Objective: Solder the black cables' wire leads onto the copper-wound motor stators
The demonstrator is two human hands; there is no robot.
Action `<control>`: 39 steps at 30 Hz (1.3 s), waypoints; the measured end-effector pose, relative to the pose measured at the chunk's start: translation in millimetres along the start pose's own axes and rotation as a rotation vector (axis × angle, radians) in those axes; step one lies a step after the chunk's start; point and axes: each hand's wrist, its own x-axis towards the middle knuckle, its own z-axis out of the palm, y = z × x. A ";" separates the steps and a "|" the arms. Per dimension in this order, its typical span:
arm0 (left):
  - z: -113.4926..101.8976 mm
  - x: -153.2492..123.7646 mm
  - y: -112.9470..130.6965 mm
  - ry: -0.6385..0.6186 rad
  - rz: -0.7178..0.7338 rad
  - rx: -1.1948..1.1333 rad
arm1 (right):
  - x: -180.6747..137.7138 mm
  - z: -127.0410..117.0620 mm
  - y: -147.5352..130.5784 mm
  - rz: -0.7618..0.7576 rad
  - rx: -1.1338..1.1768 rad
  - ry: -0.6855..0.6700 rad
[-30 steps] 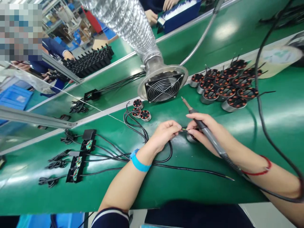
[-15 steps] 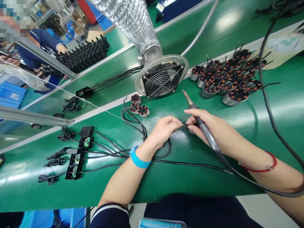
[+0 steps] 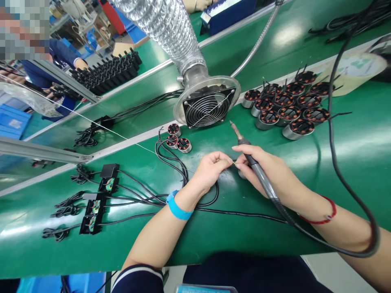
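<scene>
My right hand [image 3: 259,169] is closed around a soldering iron [image 3: 263,179], its bare metal tip pointing up and away from me. The thumb and a finger of that hand also meet a thin yellow-green wire [image 3: 234,162]. On the wire's other side, my left hand [image 3: 215,169] pinches with thumb and forefinger; the wire ends are too small to make out. Partly hidden under my right fingers is a round metal part [image 3: 242,175]. Black cables [image 3: 214,195] run under my left wrist to open black boxes [image 3: 94,206] with small green boards.
A fume extractor fan [image 3: 209,108] on a silver duct hangs just beyond my hands. Motor stators [image 3: 288,116] with copper windings stand in a group at right; three more stators [image 3: 183,145] are left of centre. The iron's cord [image 3: 332,134] loops at right. Another person [image 3: 62,53] sits across.
My right hand and the iron have shifted slightly left, bringing the right fingertips closer to the left ones at the wire. The view has moved a little.
</scene>
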 end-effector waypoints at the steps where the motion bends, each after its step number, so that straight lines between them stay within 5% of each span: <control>1: -0.4 0.4 -0.4 -0.006 0.006 -0.004 | 0.4 1.1 -0.2 -0.009 -0.046 0.009; 10: -2.1 2.8 -1.8 0.003 -0.019 0.016 | -4.9 -0.8 10.7 -0.084 -0.103 0.014; 20: -2.8 3.4 -2.5 -0.006 -0.038 0.016 | -5.0 12.4 10.8 -0.185 -0.206 0.166; 26: -1.6 2.5 -4.9 -0.010 0.010 0.011 | -3.9 12.2 10.8 -0.095 -0.101 0.197; 33: -0.7 0.4 -3.8 0.024 0.027 0.019 | -3.9 10.1 15.4 -0.217 -0.093 0.166; 39: -1.1 -0.1 -4.9 0.012 0.031 0.030 | -3.7 10.1 17.2 -0.118 -0.043 0.179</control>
